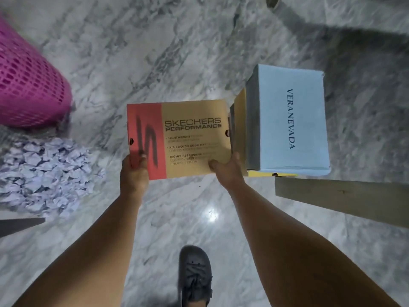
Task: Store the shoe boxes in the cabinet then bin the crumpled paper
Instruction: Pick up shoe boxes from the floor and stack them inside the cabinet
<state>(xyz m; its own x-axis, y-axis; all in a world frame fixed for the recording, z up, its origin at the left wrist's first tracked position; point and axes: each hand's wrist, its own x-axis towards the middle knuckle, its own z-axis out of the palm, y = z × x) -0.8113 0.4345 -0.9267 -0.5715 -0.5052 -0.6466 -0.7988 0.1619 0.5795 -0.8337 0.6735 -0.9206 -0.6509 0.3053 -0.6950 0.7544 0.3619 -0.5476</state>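
I hold a tan and red Skechers shoe box (188,134) above the marble floor, lid facing up. My left hand (134,171) grips its near left corner and my right hand (225,171) grips its near right corner. Just to the right, a light blue Veranevada shoe box (292,120) rests on top of a yellow box (261,173), of which only an edge shows. A heap of crumpled white paper (46,173) lies on the floor at the left. No cabinet can be made out.
A pink mesh basket (28,85) stands at the far left, behind the paper heap. A pale wooden board (345,200) juts in from the right below the blue box. A dark shoe on a foot (194,275) is on the marble floor (155,52).
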